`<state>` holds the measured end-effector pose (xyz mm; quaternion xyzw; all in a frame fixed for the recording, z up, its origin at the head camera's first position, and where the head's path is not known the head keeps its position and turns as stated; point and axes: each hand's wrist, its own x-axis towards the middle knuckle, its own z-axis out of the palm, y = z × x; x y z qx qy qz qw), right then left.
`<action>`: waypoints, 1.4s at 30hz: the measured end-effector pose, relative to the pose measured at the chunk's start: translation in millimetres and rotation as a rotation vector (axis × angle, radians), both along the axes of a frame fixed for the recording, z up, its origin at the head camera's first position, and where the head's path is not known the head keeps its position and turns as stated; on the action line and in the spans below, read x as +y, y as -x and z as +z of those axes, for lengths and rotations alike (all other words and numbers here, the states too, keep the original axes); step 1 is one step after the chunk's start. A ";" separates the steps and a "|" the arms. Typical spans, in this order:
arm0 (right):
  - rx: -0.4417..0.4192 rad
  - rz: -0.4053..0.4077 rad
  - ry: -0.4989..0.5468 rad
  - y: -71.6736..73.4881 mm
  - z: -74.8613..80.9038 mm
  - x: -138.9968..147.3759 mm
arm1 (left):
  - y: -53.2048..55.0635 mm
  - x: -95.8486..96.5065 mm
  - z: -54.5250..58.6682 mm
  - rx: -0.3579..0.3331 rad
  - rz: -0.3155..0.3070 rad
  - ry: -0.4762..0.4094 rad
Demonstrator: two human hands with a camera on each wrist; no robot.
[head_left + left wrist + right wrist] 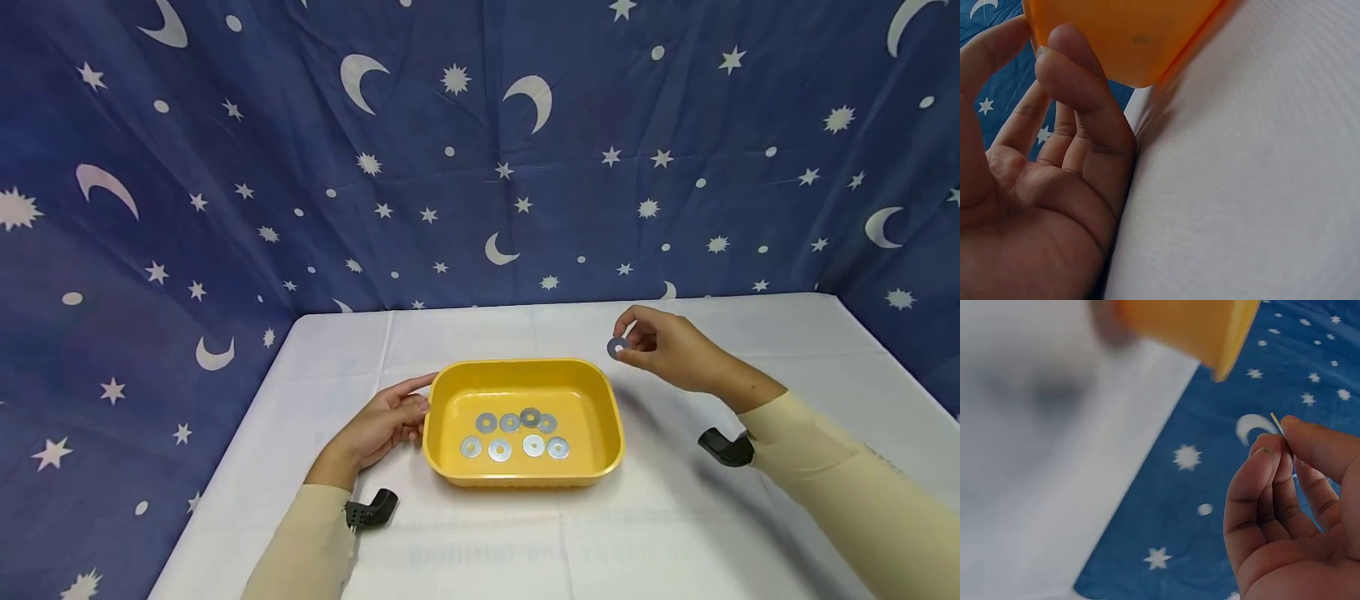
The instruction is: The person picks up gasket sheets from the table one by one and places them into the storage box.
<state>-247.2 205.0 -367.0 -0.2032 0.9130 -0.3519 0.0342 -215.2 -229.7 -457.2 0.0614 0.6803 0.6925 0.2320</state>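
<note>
A yellow plastic tray (525, 375) stands on the white-covered table with several flat metal washers (499, 450) lying on its floor, two of them overlapping. Against the tray's left side rests my left hand (382, 423), its fingertips touching the outer wall near the rim. In the left wrist view the relaxed fingers (1075, 81) meet the tray's orange-lit wall (1129, 37). Beyond the tray's back right corner, my right hand (667, 346) pinches one washer (614, 347) between thumb and fingers, above the table. The right wrist view shows that washer (1278, 424) edge-on.
A white cloth (480, 542) with faint print showing through covers the table. Behind and to the left hangs a dark blue curtain (450, 208) patterned with moons and stars. Black wrist camera mounts (726, 447) stick out from both sleeves.
</note>
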 end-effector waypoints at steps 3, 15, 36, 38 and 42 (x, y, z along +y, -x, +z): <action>0.005 0.020 0.022 -6.4 8.1 -8.1 | -0.1 -0.2 0.2 0.004 0.005 -0.003; -0.032 0.173 0.055 -17.8 10.6 -46.4 | 2.1 -1.4 -0.7 0.016 -0.021 -0.023; -0.136 0.358 -0.023 -18.3 -21.6 -88.9 | 2.1 -2.2 1.9 0.006 0.001 -0.025; -0.141 0.372 -0.037 -18.0 -25.8 -89.2 | 2.0 -2.2 1.6 0.003 0.000 -0.025; -0.149 0.388 -0.059 -17.9 -32.2 -90.3 | 2.0 -1.9 1.4 0.002 -0.002 -0.027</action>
